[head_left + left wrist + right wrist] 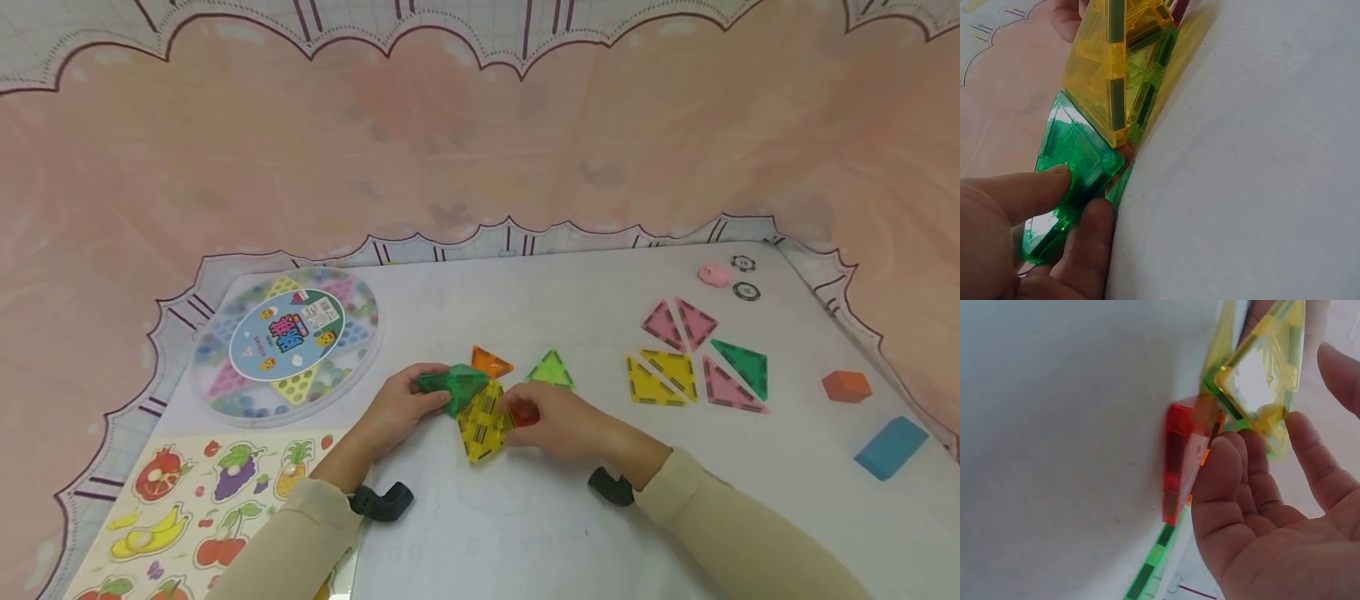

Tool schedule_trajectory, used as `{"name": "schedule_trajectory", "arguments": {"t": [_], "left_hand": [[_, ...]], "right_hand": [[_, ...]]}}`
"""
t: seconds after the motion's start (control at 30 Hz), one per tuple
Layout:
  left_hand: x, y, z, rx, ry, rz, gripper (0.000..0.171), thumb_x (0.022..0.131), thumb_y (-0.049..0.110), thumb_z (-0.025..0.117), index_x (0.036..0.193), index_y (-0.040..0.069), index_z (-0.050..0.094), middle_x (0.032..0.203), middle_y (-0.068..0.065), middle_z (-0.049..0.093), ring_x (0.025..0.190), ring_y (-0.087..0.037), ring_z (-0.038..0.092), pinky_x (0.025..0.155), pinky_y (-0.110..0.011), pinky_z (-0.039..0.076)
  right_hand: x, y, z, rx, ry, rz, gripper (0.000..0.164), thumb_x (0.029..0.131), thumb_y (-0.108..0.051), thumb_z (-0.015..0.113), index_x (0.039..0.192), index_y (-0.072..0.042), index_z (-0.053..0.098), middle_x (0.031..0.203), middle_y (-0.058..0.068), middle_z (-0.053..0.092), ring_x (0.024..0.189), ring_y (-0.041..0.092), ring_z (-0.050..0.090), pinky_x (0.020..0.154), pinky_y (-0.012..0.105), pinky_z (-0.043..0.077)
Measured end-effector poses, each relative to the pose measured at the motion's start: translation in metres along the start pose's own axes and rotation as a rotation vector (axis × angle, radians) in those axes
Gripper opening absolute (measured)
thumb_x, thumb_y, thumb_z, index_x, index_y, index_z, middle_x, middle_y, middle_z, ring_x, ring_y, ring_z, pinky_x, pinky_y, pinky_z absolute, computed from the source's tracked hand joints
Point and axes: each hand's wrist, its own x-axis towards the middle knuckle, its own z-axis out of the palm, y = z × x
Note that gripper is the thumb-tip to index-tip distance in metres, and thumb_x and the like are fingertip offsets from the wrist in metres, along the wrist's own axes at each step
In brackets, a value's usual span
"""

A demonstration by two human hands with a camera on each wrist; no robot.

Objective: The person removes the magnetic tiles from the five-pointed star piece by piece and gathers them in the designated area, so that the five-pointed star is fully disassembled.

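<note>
My left hand [399, 410] pinches a translucent green triangular magnetic tile [1069, 156] between thumb and fingers. Beside it stand yellow magnetic tiles [480, 427], tilted up from the table and touching the green one. My right hand [566, 421] is at their right side; a fingertip touches the edge of a yellow tile [1260, 381], while the thumb stays apart from it. A red tile [1175, 462] lies next to the right fingers, partly hidden by them in the head view. An orange triangle [491, 362] and a light green triangle [551, 369] lie just behind.
Pink tiles [696, 323], yellow triangles [656, 387] and a dark green triangle [742, 367] lie to the right. Beyond are an orange block [847, 386] and a blue block [891, 447]. A round board game [285, 346] and a fruit puzzle board [191, 500] occupy the left.
</note>
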Motion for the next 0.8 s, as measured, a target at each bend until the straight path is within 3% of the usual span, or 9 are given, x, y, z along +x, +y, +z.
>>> {"name": "schedule_trajectory", "arguments": {"t": [0.27,0.47,0.8], "left_hand": [[0.000,-0.001,0.000,-0.012,0.007,0.001,0.039,0.080,0.021,0.067,0.117,0.023,0.055,0.110,-0.006,0.055,0.094,-0.019,0.053,0.076,-0.029,0.047],[-0.004,0.000,0.002,-0.033,0.026,0.006,0.040,0.078,0.020,0.069,0.116,0.022,0.056,0.104,-0.008,0.056,0.090,-0.019,0.052,0.074,-0.028,0.047],[-0.011,0.000,0.005,-0.034,0.053,-0.035,0.042,0.075,0.021,0.072,0.113,0.020,0.055,0.110,-0.009,0.051,0.092,-0.021,0.051,0.074,-0.029,0.047]], "right_hand": [[0.011,-0.004,-0.002,0.082,0.009,0.040,0.036,0.078,-0.029,0.069,0.108,-0.019,0.053,0.098,-0.004,0.054,0.088,0.014,0.051,0.070,0.027,0.046],[0.016,-0.012,0.004,0.046,0.058,0.025,0.048,0.074,-0.032,0.072,0.113,-0.015,0.047,0.095,0.003,0.050,0.079,0.017,0.051,0.065,0.027,0.046],[0.020,-0.014,0.010,0.050,0.125,0.061,0.039,0.078,-0.026,0.069,0.110,-0.016,0.049,0.093,0.003,0.049,0.079,0.018,0.048,0.064,0.027,0.044]]}}
